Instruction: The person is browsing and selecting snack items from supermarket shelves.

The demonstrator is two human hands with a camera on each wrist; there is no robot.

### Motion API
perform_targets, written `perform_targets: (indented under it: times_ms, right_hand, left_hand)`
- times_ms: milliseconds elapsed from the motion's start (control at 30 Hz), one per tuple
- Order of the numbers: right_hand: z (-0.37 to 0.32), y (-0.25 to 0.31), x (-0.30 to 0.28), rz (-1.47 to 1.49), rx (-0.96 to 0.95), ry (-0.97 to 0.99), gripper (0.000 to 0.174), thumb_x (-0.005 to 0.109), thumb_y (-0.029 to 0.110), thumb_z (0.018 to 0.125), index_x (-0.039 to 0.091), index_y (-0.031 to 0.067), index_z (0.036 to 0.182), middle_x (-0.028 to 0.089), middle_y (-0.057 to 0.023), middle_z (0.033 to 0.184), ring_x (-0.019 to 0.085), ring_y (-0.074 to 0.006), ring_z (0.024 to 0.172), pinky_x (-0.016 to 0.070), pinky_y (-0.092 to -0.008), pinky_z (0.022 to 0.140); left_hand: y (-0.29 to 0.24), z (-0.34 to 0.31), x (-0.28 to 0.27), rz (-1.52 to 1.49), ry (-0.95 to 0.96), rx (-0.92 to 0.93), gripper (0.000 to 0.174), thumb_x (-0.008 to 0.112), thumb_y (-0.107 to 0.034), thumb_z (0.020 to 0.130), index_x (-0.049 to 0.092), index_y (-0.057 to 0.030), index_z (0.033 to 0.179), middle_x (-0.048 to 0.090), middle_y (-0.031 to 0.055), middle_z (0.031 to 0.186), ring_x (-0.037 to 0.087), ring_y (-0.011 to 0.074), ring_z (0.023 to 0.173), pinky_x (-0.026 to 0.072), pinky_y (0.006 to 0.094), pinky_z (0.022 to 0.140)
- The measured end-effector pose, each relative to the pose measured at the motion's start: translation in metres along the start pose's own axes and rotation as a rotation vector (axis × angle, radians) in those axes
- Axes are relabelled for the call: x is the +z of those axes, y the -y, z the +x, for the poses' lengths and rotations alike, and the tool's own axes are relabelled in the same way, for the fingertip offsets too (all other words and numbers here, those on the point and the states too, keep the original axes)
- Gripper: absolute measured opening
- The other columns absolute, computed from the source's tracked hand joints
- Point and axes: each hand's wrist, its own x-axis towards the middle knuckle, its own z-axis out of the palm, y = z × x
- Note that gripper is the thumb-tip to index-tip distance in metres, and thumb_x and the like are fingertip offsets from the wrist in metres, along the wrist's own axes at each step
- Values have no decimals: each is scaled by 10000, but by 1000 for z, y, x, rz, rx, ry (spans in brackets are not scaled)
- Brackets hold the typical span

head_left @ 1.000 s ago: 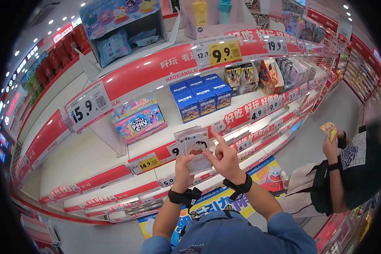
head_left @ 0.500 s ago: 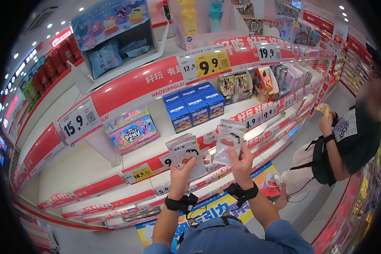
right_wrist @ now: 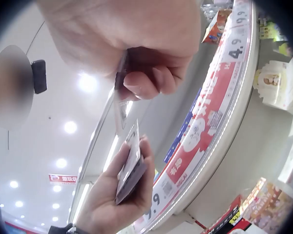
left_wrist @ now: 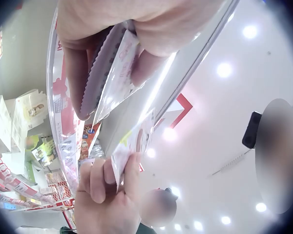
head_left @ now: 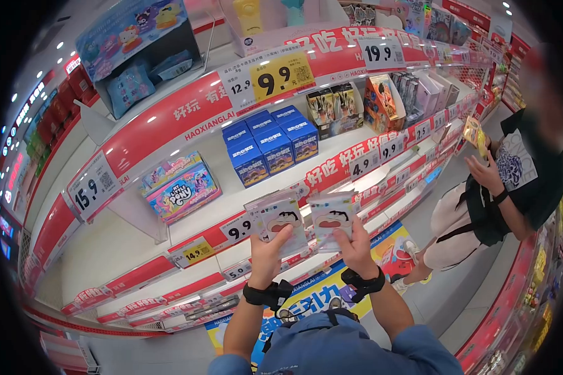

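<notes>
In the head view my left hand [head_left: 267, 257] grips a small stack of flat, clear-and-white packets [head_left: 275, 219], its thumb across the front one. The front packet carries a cartoon face with black hair. Beside it, my right hand [head_left: 358, 250] pinches a single packet [head_left: 331, 214] with the same print between thumb and fingers. The two are held upright side by side, fronts toward me. From the left wrist, the stack's zigzag-cut edge [left_wrist: 95, 73] shows between thumb and fingers. In the right wrist view the single packet [right_wrist: 121, 92] is seen nearly edge-on.
Curved store shelves run ahead, with blue boxes [head_left: 270, 147], a My Little Pony box [head_left: 181, 187] and price tags [head_left: 275, 78]. A blue display box [head_left: 137, 56] stands upper left. Another person [head_left: 513, 169] stands in the aisle at right, holding a yellow packet [head_left: 475, 134].
Both hands were at one stack. My right hand drew a packet off to the right, tilted, then brought it level beside the stack. The shelf has shifted left in view.
</notes>
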Motion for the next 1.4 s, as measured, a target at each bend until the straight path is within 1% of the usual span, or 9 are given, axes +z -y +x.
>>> perform_targets:
  times_ms: [233,367,567,700,833,933,1100,1200,1400]
  right_hand:
    - [3,-9,28,76,180,140,263,536,109,936,489,-31,1154,619,-111,1040,560,-114,942,450,-269,820]
    - [2,-11,31,112,264,197,283,514,90,944,470,-33,1195,595,-106,1114,544,-108,994,438,-257,870]
    - [-1,20,14,121,55,-25,278,509,93,949,456,-36,1189,597,-104,1110,552,-109,979,449,-255,851]
    - [0,-7,9,37,64,-47,217,546,130,938,497,-35,1070,658,-142,896,615,-123,810,485,-281,690]
    - [-6,-24,13,-25,42,-25,248,550,135,931,490,-33,1104,655,-173,871,640,-168,765,487,-303,659]
    - [-2,5,12,-50,181,49,230,533,101,931,495,-46,1104,625,-118,989,569,-130,900,462,-274,802]
    - [1,38,5,-245,-47,204,353,586,70,873,495,-60,1188,669,-204,896,686,-291,746,513,-320,646]
    - [5,46,16,-261,-217,94,343,589,46,877,485,-59,1187,654,-224,821,674,-345,694,506,-352,573]
    - [20,41,42,-370,-196,110,317,582,28,863,495,-81,1147,652,-222,846,670,-350,709,507,-362,600]
  left_hand:
    - [-2,-3,-1,88,-35,57,377,651,-45,827,500,-6,1170,597,103,1098,605,218,977,505,363,855]
    - [-7,-10,-12,-177,-167,-98,404,639,-60,805,469,-8,1168,563,115,1104,577,221,1014,510,384,858]
    - [-2,-8,-30,-127,-180,-91,408,619,-70,807,423,-4,1158,526,131,1143,564,243,1035,499,415,892]
    - [5,-5,-37,-131,-178,-102,417,613,-59,812,411,-2,1172,516,138,1164,557,247,1051,493,417,908]
    - [10,-4,-34,-142,-193,-93,446,606,-49,814,401,1,1207,519,136,1174,554,249,1058,491,414,905]
    - [11,-2,-34,-133,-171,-80,452,607,-50,814,405,6,1214,530,130,1159,560,249,1046,491,412,900]
    - [7,-3,-39,-102,-133,-84,420,614,-49,808,437,11,1183,547,126,1130,572,241,1022,498,411,889]
    - [-2,-5,-32,-74,-185,-82,398,633,-58,816,455,12,1166,561,122,1104,584,230,997,508,405,871]
    - [-13,-3,-13,-14,-176,-12,370,651,-74,831,498,9,1158,597,110,1087,603,207,968,509,367,847]
